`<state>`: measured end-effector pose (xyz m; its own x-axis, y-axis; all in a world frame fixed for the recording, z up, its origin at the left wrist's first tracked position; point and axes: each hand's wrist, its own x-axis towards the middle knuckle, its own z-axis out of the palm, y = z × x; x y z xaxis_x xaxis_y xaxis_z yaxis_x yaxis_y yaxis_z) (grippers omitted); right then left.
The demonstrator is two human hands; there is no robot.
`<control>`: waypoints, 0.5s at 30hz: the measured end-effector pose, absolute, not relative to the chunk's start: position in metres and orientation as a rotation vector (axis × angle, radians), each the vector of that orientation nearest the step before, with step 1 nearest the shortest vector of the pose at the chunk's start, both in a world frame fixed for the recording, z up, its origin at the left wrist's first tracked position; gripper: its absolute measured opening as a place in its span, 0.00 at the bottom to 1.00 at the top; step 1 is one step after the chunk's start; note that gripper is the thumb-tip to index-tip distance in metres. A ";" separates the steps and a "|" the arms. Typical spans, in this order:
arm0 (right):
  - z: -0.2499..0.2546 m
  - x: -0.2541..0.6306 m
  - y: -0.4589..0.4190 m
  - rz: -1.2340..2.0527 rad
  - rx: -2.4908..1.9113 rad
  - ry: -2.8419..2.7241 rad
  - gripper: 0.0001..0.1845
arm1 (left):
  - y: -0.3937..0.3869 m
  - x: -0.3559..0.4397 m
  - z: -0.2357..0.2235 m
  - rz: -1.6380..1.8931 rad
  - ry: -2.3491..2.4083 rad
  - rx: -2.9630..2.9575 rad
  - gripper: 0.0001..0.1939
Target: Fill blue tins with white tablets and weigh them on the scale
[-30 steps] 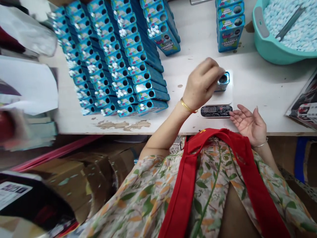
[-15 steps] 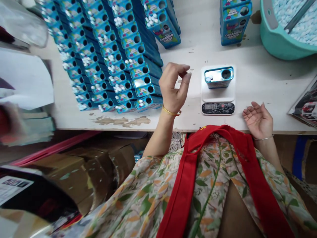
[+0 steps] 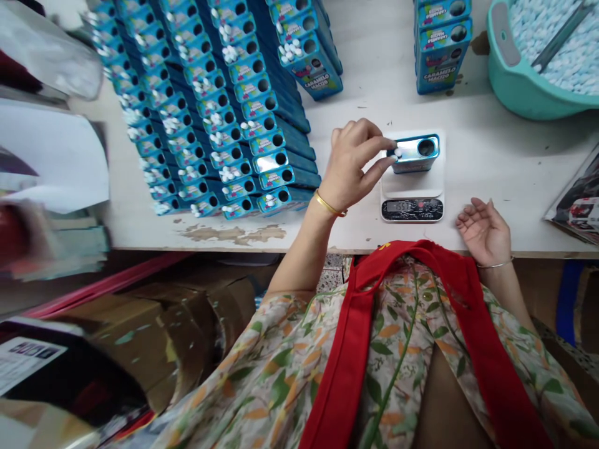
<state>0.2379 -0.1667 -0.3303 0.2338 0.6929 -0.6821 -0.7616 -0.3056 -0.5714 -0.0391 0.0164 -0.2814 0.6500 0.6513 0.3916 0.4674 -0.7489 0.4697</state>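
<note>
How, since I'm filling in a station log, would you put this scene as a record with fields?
Left hand: finger and thumb at white candies on the tin's end; grip unclear
Right hand: palm up, apart from the scale
Tin: upright on the scale, round hole toward the right
Display: digits too small to read surely
Tub: upper right, with pale candies and a scoop
Other tins: rows at left, many with candies on top

Left hand [image 3: 352, 166] reaches in a pinching pose; right hand [image 3: 486, 234] is palm-up, half-curled.
</note>
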 end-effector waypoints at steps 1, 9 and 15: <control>-0.331 0.238 -0.167 1.443 -1.209 0.070 0.16 | 0.019 -0.039 -0.284 0.786 0.878 2.520 0.20; -0.332 0.235 -0.165 1.470 -1.179 0.034 0.17 | 0.019 -0.031 -0.273 0.728 0.873 2.514 0.20; -0.329 0.231 -0.164 1.486 -1.186 0.057 0.16 | 0.019 -0.024 -0.273 0.705 0.809 2.515 0.17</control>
<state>0.2315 -0.1638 -0.3285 0.1900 0.7140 -0.6739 -0.7635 -0.3240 -0.5586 -0.0240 0.0186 -0.2732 0.7047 0.6240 0.3375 0.4198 -0.7503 0.5108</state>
